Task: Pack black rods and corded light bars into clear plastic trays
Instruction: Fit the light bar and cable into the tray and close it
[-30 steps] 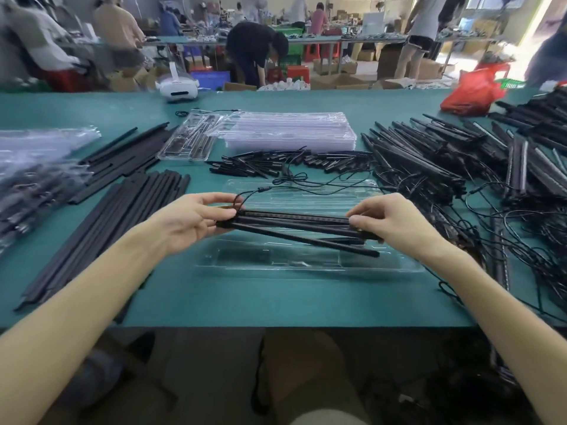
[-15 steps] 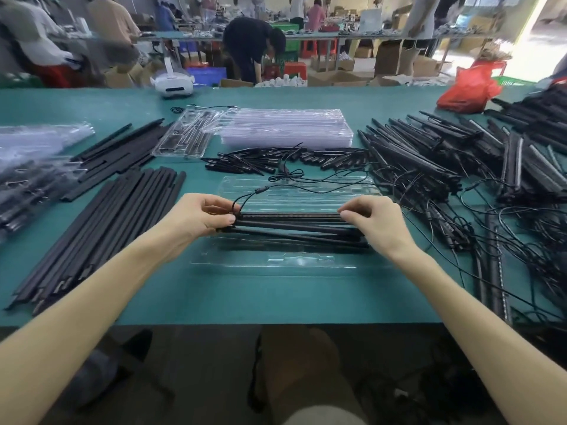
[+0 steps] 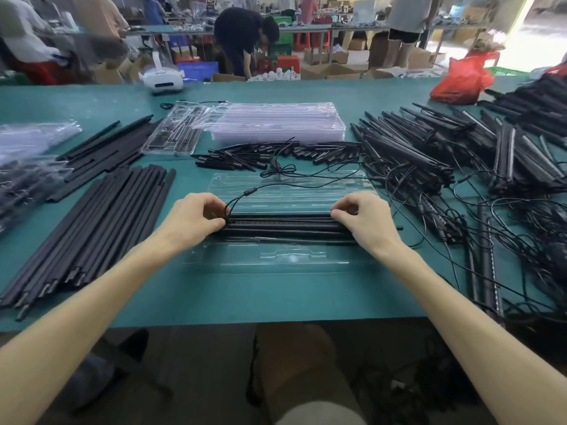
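Green surface (image 3: 276, 302), rods (image 3: 92, 234) everywhere.
Left hand (image 3: 191, 219) and right hand (image 3: 365, 220) pinch the bundle's (image 3: 282, 225) ends over the tray (image 3: 276, 260); its trailing cord (image 3: 306, 183) could snag, unseating it.

The rods (image 3: 282, 225), a second ago held above the tray (image 3: 276, 259) with one slanting toward the lower right, now lie level and parallel in it at frame centre. The left hand (image 3: 191, 220) and right hand (image 3: 363, 220) are now down at the tray, fingers curled over the bundle's ends.
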Demonstrator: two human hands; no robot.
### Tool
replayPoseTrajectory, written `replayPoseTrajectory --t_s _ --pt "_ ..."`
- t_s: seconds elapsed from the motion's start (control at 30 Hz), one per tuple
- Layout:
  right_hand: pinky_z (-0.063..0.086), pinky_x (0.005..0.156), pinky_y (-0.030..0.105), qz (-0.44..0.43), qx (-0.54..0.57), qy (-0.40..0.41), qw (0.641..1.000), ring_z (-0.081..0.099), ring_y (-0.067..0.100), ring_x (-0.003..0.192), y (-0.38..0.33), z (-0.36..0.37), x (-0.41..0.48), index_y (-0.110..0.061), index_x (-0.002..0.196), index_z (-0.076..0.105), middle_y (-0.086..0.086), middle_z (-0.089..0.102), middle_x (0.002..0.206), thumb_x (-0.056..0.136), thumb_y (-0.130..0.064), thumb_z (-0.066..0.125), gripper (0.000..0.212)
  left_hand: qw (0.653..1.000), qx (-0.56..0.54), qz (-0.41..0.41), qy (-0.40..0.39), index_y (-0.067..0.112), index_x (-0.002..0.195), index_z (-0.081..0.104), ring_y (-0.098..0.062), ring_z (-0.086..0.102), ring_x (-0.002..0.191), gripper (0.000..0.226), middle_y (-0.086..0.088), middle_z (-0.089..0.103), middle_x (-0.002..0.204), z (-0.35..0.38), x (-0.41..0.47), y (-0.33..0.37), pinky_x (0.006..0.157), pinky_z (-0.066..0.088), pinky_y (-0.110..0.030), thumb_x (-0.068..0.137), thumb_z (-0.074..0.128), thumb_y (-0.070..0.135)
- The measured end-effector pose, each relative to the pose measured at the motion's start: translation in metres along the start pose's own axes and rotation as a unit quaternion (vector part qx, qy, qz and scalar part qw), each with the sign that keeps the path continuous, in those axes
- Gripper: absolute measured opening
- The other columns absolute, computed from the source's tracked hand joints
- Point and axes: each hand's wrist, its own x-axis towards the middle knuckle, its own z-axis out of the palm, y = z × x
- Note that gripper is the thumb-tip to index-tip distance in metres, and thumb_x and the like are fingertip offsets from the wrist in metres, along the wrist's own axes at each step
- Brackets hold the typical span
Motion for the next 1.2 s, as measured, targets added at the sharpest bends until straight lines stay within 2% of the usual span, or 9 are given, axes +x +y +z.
replayPoseTrajectory --t_s 0.27,0.37,0.43,0.6,0.7,0.87,1.0,1.07,1.2 --pt "0.052 0.085 0.026 -0.011 0.032 -0.013 0.999 0.065 0.010 0.081 0.001 0.008 0.004 -0.014 0.090 0.077 -0.004 0.072 0.085 0.090 -0.016 0.072 0.006 1.000 0.006 -0.002 0.012 0.021 0.092 0.070 -0.018 0.067 0.085 0.021 0.005 0.072 0.088 -0.001 0.002 -0.007 0.081 0.046 -0.027 0.083 0.076 0.002" --pt "0.043 0.069 0.004 -0.016 0.044 -0.042 0.998 0.062 0.001 0.076 0.001 0.009 0.006 -0.014 0.091 0.077 -0.003 0.074 0.087 0.089 -0.014 0.072 0.005 1.000 0.018 -0.008 0.018 0.021 0.090 0.069 -0.023 0.067 0.085 0.023 0.003 0.073 0.090 -0.004 0.002 -0.011 0.080 0.049 -0.031 0.084 0.074 -0.001" --pt "0.040 0.066 0.001 -0.026 0.046 -0.052 0.997 0.061 -0.003 0.076 0.001 0.010 0.005 -0.015 0.092 0.077 -0.005 0.072 0.087 0.089 -0.011 0.071 0.008 1.000 0.017 -0.010 0.020 0.021 0.089 0.069 -0.023 0.067 0.085 0.024 0.003 0.073 0.090 -0.005 0.002 -0.013 0.077 0.047 -0.029 0.083 0.073 -0.002" --pt "0.042 0.071 0.007 -0.040 0.046 -0.064 0.996 0.061 0.001 0.081 0.000 0.010 0.004 -0.015 0.095 0.077 -0.006 0.070 0.090 0.091 -0.012 0.069 0.009 0.999 0.025 -0.009 0.024 0.020 0.093 0.069 -0.022 0.066 0.086 0.022 0.000 0.073 0.094 -0.003 0.000 -0.015 0.078 0.044 -0.028 0.086 0.070 -0.001" --pt "0.039 0.072 0.003 -0.054 0.027 -0.079 0.995 0.060 0.005 0.083 0.001 0.011 0.003 -0.014 0.098 0.077 -0.005 0.068 0.093 0.093 -0.014 0.068 0.010 0.998 0.043 0.002 0.042 0.013 0.101 0.064 -0.023 0.061 0.087 0.022 -0.006 0.067 0.102 -0.002 -0.001 -0.015 0.082 0.043 -0.030 0.086 0.070 -0.001" --pt "0.036 0.073 0.001 -0.060 0.025 -0.086 0.994 0.057 0.006 0.087 0.000 0.013 0.005 -0.015 0.099 0.076 -0.005 0.066 0.095 0.095 -0.015 0.067 0.010 0.975 0.094 0.167 0.117 0.007 0.111 0.062 -0.024 0.053 0.095 0.030 -0.007 0.057 0.104 0.006 -0.007 0.001 0.093 0.044 -0.040 0.084 0.071 -0.003" --pt "0.036 0.071 0.001 -0.064 0.014 -0.083 0.994 0.055 0.011 0.086 -0.002 0.016 0.006 -0.012 0.096 0.073 -0.004 0.062 0.091 0.094 -0.012 0.067 0.006 0.969 0.076 0.232 0.038 0.014 0.105 0.070 -0.019 0.054 0.095 0.016 0.000 0.060 0.101 0.027 -0.004 0.026 0.096 0.045 -0.043 0.090 0.071 0.008" --pt "0.037 0.073 0.008 -0.065 0.011 -0.078 0.995 0.055 0.014 0.089 -0.002 0.018 0.005 -0.011 0.095 0.072 -0.003 0.061 0.091 0.094 -0.012 0.067 0.005 0.975 0.055 0.216 0.009 0.014 0.105 0.070 -0.019 0.054 0.097 0.011 0.000 0.060 0.102 0.039 0.000 0.035 0.096 0.044 -0.039 0.093 0.069 0.014" --pt "0.045 0.089 0.035 -0.032 0.010 -0.057 0.998 0.057 0.023 0.095 0.001 0.019 0.004 -0.019 0.086 0.066 -0.001 0.062 0.090 0.092 -0.022 0.072 0.009 0.985 0.012 0.171 0.007 0.019 0.099 0.072 -0.018 0.052 0.094 0.006 0.002 0.059 0.094 0.053 0.007 0.042 0.085 0.038 -0.027 0.094 0.069 0.022"
